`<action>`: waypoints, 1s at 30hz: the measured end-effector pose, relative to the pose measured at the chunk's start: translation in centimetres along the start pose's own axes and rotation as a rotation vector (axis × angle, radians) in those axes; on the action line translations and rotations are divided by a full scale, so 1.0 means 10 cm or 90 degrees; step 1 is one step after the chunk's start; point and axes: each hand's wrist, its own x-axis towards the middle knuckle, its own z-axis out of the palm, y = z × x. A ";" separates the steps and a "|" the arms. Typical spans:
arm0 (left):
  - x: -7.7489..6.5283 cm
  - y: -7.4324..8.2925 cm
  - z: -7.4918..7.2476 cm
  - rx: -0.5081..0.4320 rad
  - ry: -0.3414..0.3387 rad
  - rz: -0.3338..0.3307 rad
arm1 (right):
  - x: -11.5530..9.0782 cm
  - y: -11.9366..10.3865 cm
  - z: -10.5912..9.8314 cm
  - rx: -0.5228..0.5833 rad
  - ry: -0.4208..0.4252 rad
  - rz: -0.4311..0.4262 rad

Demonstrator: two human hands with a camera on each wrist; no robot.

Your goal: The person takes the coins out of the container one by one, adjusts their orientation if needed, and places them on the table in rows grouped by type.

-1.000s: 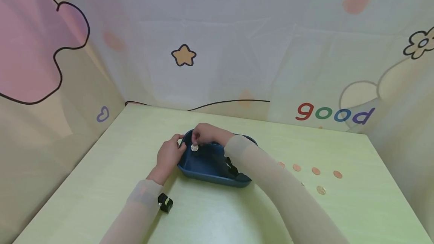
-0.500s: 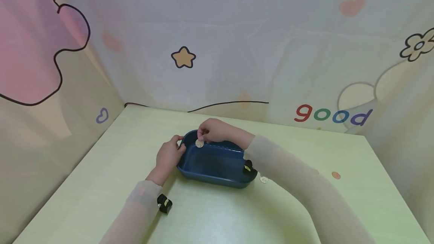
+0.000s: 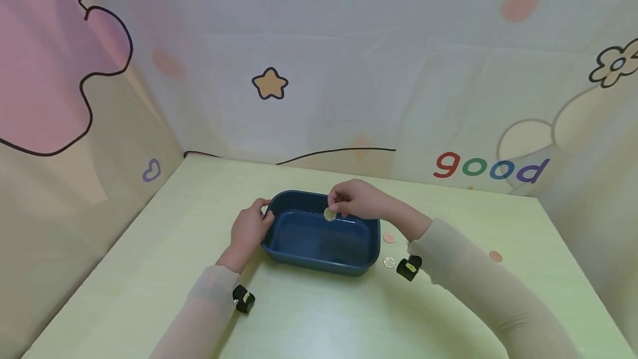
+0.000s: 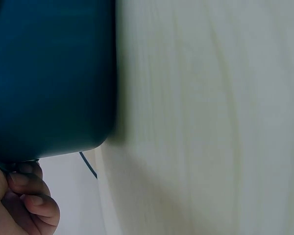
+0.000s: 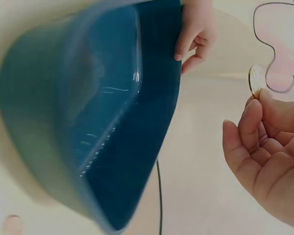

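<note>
A deep blue rectangular dish (image 3: 319,237) stands on the table, its glossy inside floor in sight. My left hand (image 3: 248,230) grips its left end, thumb over the rim; in the left wrist view curled fingers (image 4: 41,205) show below the dish's wall (image 4: 49,78). Over the back rim, right of the middle, my right hand (image 3: 360,199) pinches a gold-coloured coin (image 3: 330,214) between thumb and forefinger. The right wrist view has that coin (image 5: 257,82) standing on edge at the fingertips, apart from the dish.
Right of the dish lie a copper-coloured coin (image 3: 389,238) and a silvery coin (image 3: 389,262). Another copper-coloured coin (image 3: 495,256) lies farther right, past the right sleeve (image 3: 478,276), which covers part of the table. A printed cloth (image 3: 324,115) hangs behind the table.
My right hand has carried the coin rightward, from the dish's left end to right of its middle. The right forearm has swung right, baring the dish's right end. My left hand keeps its place.
</note>
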 end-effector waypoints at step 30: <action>-0.03 0.02 -0.01 -0.005 -0.002 0.001 | -1.45 0.97 0.10 0.118 0.207 0.185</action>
